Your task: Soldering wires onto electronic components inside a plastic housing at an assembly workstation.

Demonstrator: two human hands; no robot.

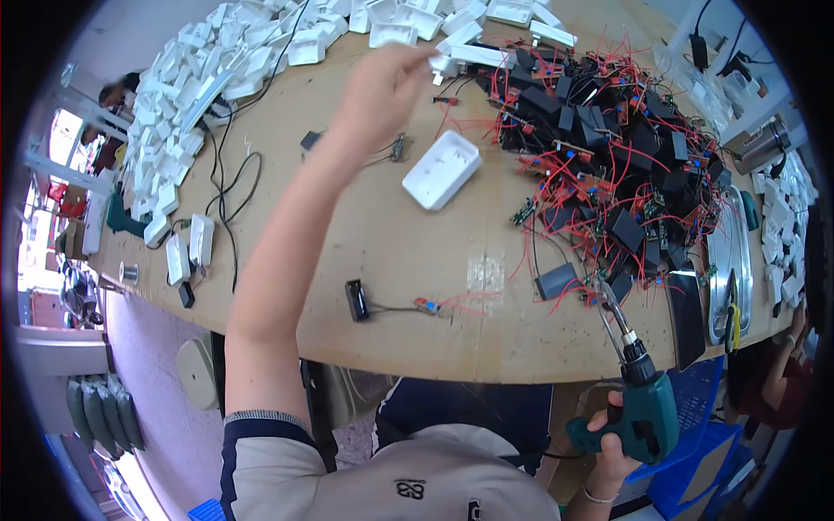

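Note:
My left hand (pixel 382 95) is stretched over the far middle of the table, fingers curled together. Its fingertips are beside a white plastic casing (pixel 482 56) with a small plug end; whether they pinch anything is hidden. Low on the right, my right hand (pixel 611 443) is wrapped round the handle of a green soldering gun (pixel 647 421). The gun's metal tip points up at the near edge of a heap of black blocks with red wires and small circuit boards (pixel 599 156). A white open casing (pixel 443 171) lies mid-table. Nearer me, a black block (pixel 357 300) is wired to a small board (pixel 427 306).
White casings (pixel 217 69) are piled along the far left. A black cable (pixel 224 195) winds across the left side, near a solder spool (pixel 129 273). At right are a metal tray (pixel 732 260), pliers (pixel 732 313) and a dark flat piece (pixel 685 321). Another person's arm (pixel 782 369) shows far right.

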